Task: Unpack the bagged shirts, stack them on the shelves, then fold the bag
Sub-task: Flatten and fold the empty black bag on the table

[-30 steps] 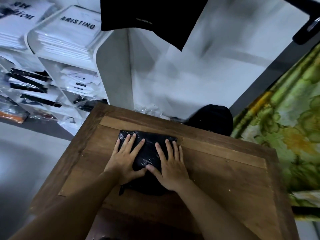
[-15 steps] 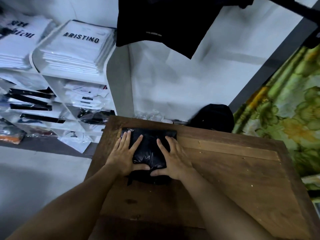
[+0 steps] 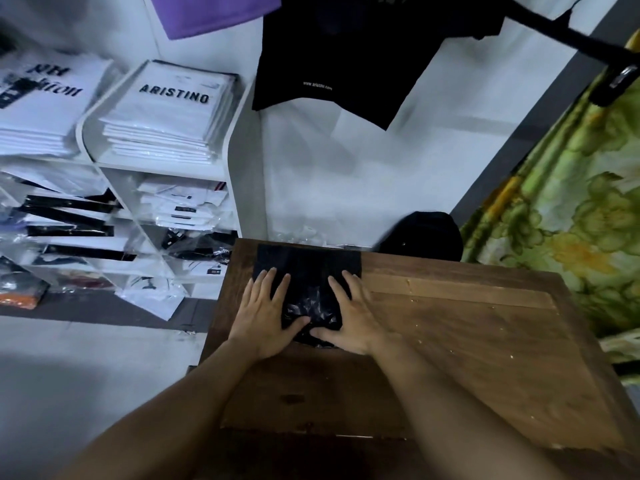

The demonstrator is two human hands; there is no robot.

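At table's (image 3: 450, 323) far-left edge, bag (image 3: 308, 271)

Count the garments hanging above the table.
2: a purple garment at the top left and a black garment right of it, both cut off by the frame's top edge; more may hang out of view.

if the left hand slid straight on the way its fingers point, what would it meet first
The left hand lies flat on the black bag, fingers pointing at the wooden table's far edge. It would cross the rest of the bag, then probably the crumpled clear plastic by the wall; depth is unclear.
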